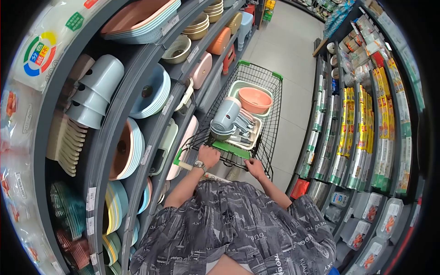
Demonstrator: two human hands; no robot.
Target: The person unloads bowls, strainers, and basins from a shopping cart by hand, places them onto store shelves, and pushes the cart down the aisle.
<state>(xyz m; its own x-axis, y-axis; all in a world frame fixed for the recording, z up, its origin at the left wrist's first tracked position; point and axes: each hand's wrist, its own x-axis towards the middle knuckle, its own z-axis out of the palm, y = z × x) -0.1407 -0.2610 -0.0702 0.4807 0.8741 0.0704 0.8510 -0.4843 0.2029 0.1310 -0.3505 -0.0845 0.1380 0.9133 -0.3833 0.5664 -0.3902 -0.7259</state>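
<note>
In front of me stands a black wire shopping cart (271, 153) with green corner trim. My left hand (209, 156), with a watch on its wrist, is closed on the cart's near rim. My right hand (255, 167) has its fingers curled over the same rim, farther right. Inside the cart, a coral basin (255, 100) rests in a pale green basin (234, 87). Nearer me are light blue cups (226, 113) lying on their side over a grey-green bowl (221, 133), and a cream tray (253, 141) with grey-blue pieces in it.
A left shelf holds blue basins (158, 91), light blue cups (103, 78), a beige brush-like item (66, 144) and colanders (178, 49). Boxed goods (364, 119) and plastic packs (373, 206) line the right shelf. The tiled aisle floor (288, 55) runs ahead between them.
</note>
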